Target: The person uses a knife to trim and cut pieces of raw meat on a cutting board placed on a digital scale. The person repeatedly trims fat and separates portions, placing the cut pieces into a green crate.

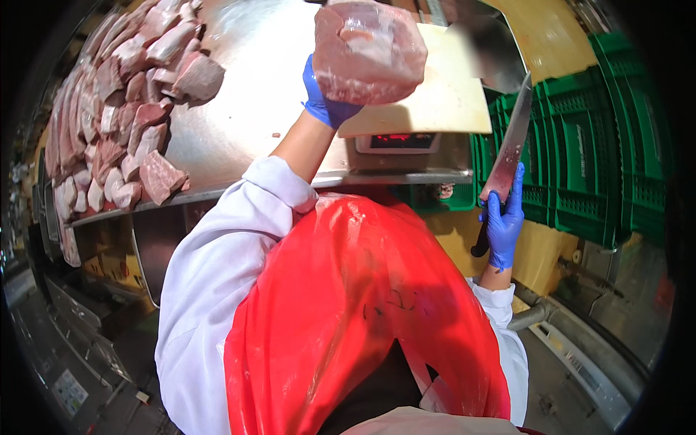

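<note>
My left hand point(328, 101), in a blue glove, grips a large pale-pink piece of raw meat point(371, 54) from its near left side. The meat is raised over the metal table, beside a cream cutting board point(453, 87); most of my fingers are hidden behind it. Off to the right, my right hand point(505, 228), also gloved in blue, is closed round the dark handle of a long butcher's knife point(511, 138). Its blade points up and away, with wet specks on it, and stays apart from the meat.
Many cut meat pieces point(138, 109) are heaped on the left of the metal table point(246, 94). A scale point(397, 143) with a lit red display sits by the board's near edge. Stacked green crates point(580, 156) stand at the right, close to the knife.
</note>
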Demonstrator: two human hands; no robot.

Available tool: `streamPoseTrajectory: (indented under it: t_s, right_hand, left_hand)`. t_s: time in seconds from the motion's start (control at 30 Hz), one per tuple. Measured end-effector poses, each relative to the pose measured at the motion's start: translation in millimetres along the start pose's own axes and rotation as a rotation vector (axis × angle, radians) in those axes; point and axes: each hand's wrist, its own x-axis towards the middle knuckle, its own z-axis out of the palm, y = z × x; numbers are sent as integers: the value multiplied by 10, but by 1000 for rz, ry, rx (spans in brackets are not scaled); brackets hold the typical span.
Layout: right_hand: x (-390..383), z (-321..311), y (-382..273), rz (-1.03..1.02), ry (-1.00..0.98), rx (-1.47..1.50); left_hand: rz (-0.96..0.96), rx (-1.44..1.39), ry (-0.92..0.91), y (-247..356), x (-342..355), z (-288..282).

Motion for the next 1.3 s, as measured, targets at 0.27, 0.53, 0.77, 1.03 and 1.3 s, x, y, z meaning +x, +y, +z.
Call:
streamPoseTrajectory:
  t_s: [0.27,0.53,0.77,1.03,1.3]
  right_hand:
    - [-232,-575,484,64,89,16]
    - [-68,-770,761,77,85,104]
    - [576,-395,930,-15,-42,201]
    - [2269,452,861,-113,-292,490]
    - [2420,1172,920,17,-322,760]
  left_hand:
    - [-503,1016,235,-432,199,-325]
    - [54,1571,278,-260,391,-413]
    - [57,1627,257,-427,314,-188]
    - [198,1104,698,-1291,130,-264]
    - [-211,250,388,-967,552,-393]
